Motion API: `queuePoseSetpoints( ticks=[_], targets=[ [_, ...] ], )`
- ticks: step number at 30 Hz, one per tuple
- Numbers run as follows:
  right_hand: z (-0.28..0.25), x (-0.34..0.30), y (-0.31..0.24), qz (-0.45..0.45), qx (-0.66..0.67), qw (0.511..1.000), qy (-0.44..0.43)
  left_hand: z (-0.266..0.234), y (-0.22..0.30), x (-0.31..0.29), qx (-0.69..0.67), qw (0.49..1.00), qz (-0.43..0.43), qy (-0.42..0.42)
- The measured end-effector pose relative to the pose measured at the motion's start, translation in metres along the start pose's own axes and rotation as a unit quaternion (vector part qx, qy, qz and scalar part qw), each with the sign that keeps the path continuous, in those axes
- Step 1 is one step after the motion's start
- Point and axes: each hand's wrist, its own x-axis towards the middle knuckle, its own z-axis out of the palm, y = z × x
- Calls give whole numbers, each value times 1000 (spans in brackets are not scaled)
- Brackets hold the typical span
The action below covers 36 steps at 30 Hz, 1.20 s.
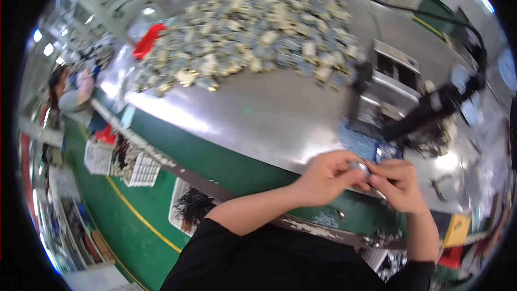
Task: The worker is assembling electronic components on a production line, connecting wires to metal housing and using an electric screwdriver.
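Observation:
My left hand point(329, 177) and my right hand point(397, 182) meet over the table's near edge, at the right of the view. Between them is a small rounded silvery metal part point(359, 168). The fingers of my left hand are closed round it, while my right thumb and fingers pinch at its right side. Its exact kind is hard to make out, since the fingers cover much of it. Just beyond the hands lie a heap of small light-blue pieces point(355, 136) and a dark-blue item point(385, 152).
A large pile of cream and grey parts with brass-coloured ends point(258, 37) covers the far metal table point(237, 102). A red scoop-like tray point(148, 41) touches its left side. At right stand a metal fixture point(390, 83) and a black jointed arm point(431, 110). Another person point(75, 97) is at far left.

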Motion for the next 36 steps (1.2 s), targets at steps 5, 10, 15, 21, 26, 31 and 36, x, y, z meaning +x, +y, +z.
queuePoseSetpoints(
  ticks=[5,10,15,21,26,31,36],
  targets=[
    [-14,-7,6,-36,-183,982,-10,-50,60,-15,646,745,127,110],
    [-18,-22,37,87,-328,939,58,-222,100,-26,680,511,131,510],
    [-15,-18,37,105,-339,934,39,-275,112,-20,700,451,128,538],
    [-16,-17,43,110,-354,929,-12,-290,119,-9,710,464,69,526],
    [-14,-21,48,139,-377,916,-6,-309,124,2,722,448,21,527],
    [-19,-8,41,148,-335,930,-33,-353,133,-15,693,480,121,524],
    [-21,-10,51,144,-346,926,-45,-342,128,-6,7,858,303,415]
  ],
)
